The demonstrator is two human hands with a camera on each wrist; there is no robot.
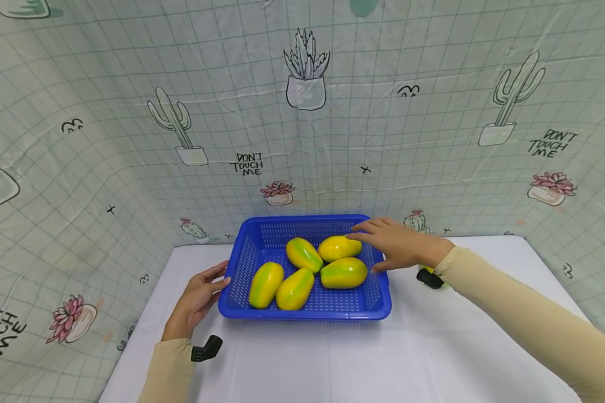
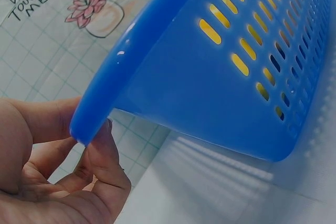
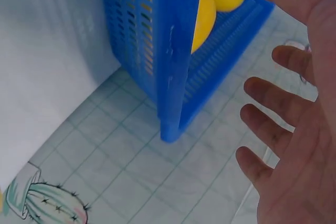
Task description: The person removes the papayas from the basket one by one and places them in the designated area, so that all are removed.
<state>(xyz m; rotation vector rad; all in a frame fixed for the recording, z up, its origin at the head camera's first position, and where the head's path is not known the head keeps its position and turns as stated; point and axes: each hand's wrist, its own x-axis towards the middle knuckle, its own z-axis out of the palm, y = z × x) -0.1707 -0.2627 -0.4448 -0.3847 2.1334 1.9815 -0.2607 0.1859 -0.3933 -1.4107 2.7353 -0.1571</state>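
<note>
A blue plastic basket (image 1: 305, 315) with slotted walls stands on the table, holding several glossy yellow-green fruits (image 1: 294, 289) shaped like mangoes. My left hand (image 1: 196, 300) is at the basket's left side. In the left wrist view, thumb and fingers pinch the basket's rim (image 2: 113, 77) from above and below. Over the right end of the basket is my right hand (image 1: 398, 244), palm down with fingers spread, close above the two right-hand fruits. The right wrist view shows those fingers (image 3: 273, 103) apart and relaxed, with nothing between them, beside the basket's rim (image 3: 176, 77).
A white table (image 1: 292, 358) lies under the basket. Behind and on both sides hangs a grid-patterned cloth (image 1: 363, 129) printed with cacti and lettering. Black wrist devices show at the left wrist (image 1: 208, 348) and near the right wrist (image 1: 429, 278).
</note>
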